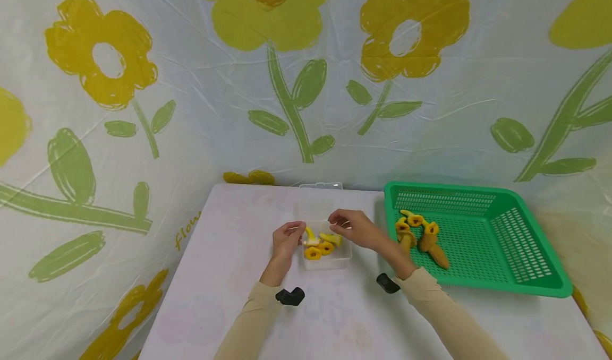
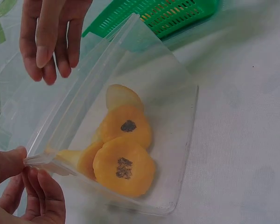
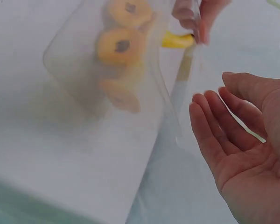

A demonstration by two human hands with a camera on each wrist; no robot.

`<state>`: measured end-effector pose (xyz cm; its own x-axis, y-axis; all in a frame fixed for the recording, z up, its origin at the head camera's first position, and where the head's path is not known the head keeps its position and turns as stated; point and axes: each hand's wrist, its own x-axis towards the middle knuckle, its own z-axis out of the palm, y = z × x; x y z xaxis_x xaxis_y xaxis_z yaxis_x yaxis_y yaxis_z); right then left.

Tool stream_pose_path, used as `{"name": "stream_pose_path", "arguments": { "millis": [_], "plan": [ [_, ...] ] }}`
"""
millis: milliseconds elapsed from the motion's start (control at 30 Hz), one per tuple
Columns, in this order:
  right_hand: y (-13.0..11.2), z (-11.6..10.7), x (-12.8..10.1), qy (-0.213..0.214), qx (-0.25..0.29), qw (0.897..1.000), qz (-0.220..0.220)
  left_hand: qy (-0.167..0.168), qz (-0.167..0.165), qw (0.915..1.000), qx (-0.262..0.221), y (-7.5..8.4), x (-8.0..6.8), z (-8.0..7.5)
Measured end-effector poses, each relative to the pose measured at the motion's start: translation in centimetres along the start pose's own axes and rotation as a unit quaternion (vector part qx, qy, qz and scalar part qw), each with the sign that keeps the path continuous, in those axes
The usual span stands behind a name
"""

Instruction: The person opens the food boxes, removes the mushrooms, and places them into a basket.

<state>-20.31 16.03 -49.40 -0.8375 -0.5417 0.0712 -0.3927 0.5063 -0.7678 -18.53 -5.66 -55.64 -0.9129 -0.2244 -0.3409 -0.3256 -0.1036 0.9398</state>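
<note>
Inspecting progress: I am seeing several yellow pieces (image 2: 123,168) lying in the clear box (image 2: 186,140).
Left hand (image 1: 287,239): pinching the box's corner.
Right hand (image 1: 353,227): hovering over the box, fingers apart, empty.
Remaining: more pieces (image 1: 421,238) are waiting in the green basket (image 1: 516,243), right of the box.

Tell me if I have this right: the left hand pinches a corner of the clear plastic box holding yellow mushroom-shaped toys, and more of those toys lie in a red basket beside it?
Not quite. The basket is green, not red, as the head view shows. The rest holds: the left hand pinches a corner of the clear plastic box holding yellow mushroom-shaped toys, and more toys lie in that basket.
</note>
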Motion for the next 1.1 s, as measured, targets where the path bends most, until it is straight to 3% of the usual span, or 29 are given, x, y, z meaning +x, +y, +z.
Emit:
{"name": "stream_pose_path", "arguments": {
  "millis": [267, 500, 933, 1100],
  "plan": [
    [0.1, 2.5, 1.2, -0.032, 0.01, 0.999, -0.001, -0.006, 0.007, 0.9999, -0.007, 0.2, -0.4, 0.2],
    [-0.2, 4.5, 1.9, -0.042, 0.003, 0.999, 0.03, -0.008, 0.009, 0.9999, -0.001, 0.3, -0.5, 0.3],
    [-0.6, 7.1, 2.4, 0.073, 0.014, 0.995, 0.064, -0.012, 0.011, 0.9998, -0.013, 0.2, -0.3, 0.0],
    [-0.7, 7.4, 2.2, 0.087, 0.026, 0.994, 0.066, -0.013, 0.012, 0.9997, -0.016, 0.0, -0.1, -0.1]
  ]
}}
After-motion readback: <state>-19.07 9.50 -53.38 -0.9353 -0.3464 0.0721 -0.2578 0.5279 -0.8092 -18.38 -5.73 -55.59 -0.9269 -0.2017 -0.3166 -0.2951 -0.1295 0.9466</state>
